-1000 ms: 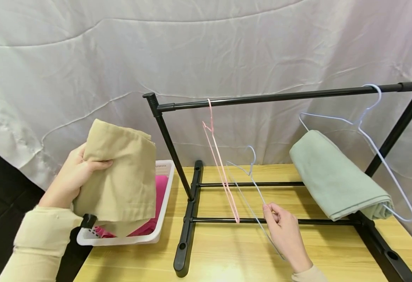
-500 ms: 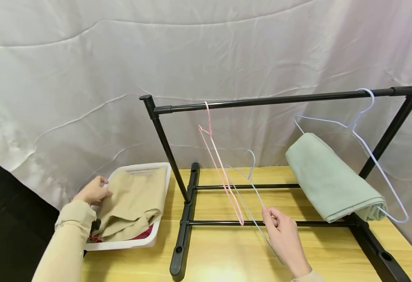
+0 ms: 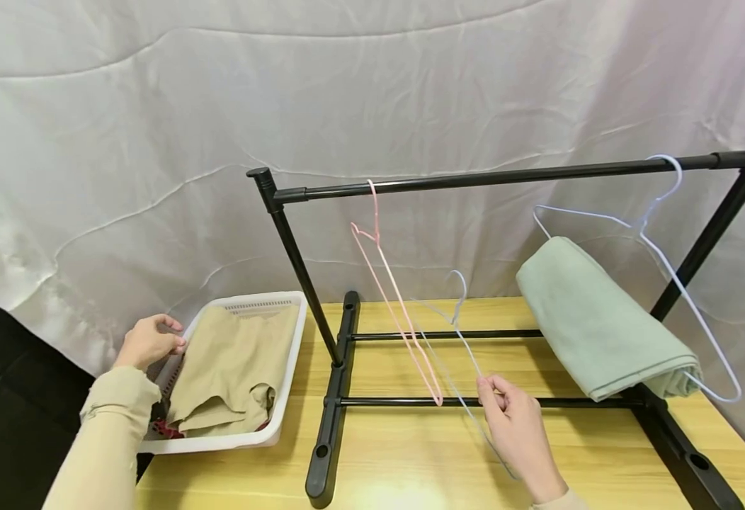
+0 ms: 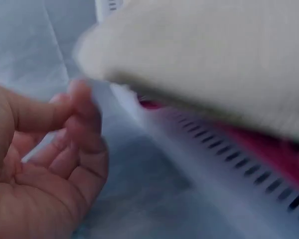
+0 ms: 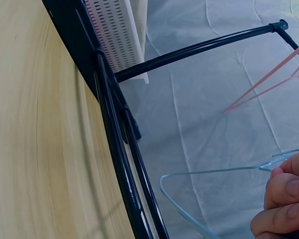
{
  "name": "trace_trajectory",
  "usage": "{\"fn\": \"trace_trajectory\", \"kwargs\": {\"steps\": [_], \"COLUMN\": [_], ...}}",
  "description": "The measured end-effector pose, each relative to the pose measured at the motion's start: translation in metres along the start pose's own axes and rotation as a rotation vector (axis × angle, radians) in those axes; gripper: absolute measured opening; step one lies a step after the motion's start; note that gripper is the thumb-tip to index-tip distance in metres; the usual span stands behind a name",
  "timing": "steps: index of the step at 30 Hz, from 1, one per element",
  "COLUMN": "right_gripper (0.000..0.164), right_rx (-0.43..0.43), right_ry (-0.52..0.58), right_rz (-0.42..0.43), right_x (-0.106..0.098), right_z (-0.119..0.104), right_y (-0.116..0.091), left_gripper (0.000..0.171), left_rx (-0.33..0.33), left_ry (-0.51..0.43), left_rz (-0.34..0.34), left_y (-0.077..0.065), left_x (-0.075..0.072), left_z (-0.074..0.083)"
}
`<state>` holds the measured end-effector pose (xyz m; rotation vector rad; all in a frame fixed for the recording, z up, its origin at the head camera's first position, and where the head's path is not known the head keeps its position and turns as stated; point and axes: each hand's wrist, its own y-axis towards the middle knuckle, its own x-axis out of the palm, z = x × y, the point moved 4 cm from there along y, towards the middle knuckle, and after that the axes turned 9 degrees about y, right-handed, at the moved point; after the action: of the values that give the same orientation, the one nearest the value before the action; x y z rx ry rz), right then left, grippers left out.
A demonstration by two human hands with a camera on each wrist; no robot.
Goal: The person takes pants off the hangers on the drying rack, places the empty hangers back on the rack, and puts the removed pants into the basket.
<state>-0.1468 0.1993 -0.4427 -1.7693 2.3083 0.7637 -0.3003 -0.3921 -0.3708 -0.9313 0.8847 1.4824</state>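
Observation:
In the head view my left hand (image 3: 149, 341) is just off the left rim of a white plastic basket (image 3: 292, 375), fingers loosely bent and holding nothing. Folded beige cloth (image 3: 235, 361) lies in that basket over some dark pink fabric (image 4: 269, 149), which shows at its edge in the left wrist view. A pale blue wire hanger (image 3: 468, 347) is pinched by my right hand (image 3: 514, 425) along one sloping side, in front of the rack. Its hook points up and stands below the top bar.
A black rack (image 3: 474, 180) stands on the wooden table (image 3: 423, 453). From its top bar hang a pink hanger (image 3: 388, 283) at the left and another blue hanger (image 3: 691, 290) at the right, carrying folded pale green cloth (image 3: 602, 319). A light curtain (image 3: 411, 85) forms the back.
My left hand has lowered the beige cloth into the basket, let go of it and drawn away to the left. The right hand keeps its grip on the blue hanger, nearly still.

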Motion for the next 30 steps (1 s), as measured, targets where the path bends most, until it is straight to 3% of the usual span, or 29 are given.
{"fn": "trace_trajectory", "kwargs": {"steps": [3, 13, 22, 30], "right_gripper": [0.041, 0.041, 0.038, 0.042], "right_rx": [0.014, 0.042, 0.005, 0.005], "right_ry": [0.008, -0.013, -0.014, -0.007], "right_rz": [0.004, 0.006, 0.029, 0.018], "right_x": [-0.002, -0.005, -0.008, -0.01], "right_z": [-0.001, -0.007, -0.016, -0.019], "right_y": [0.0, 0.002, 0.002, 0.003], "left_gripper": [0.034, 0.023, 0.025, 0.034], "left_rx": [0.044, 0.073, 0.143, 0.234], "left_ry": [-0.073, -0.146, -0.236, -0.349], "left_rz": [-0.05, -0.03, -0.021, 0.044], "left_y": [0.0, 0.002, 0.006, 0.004], "left_x": [-0.003, 0.005, 0.005, 0.005], "left_z": [0.009, 0.041, 0.082, 0.125]}}
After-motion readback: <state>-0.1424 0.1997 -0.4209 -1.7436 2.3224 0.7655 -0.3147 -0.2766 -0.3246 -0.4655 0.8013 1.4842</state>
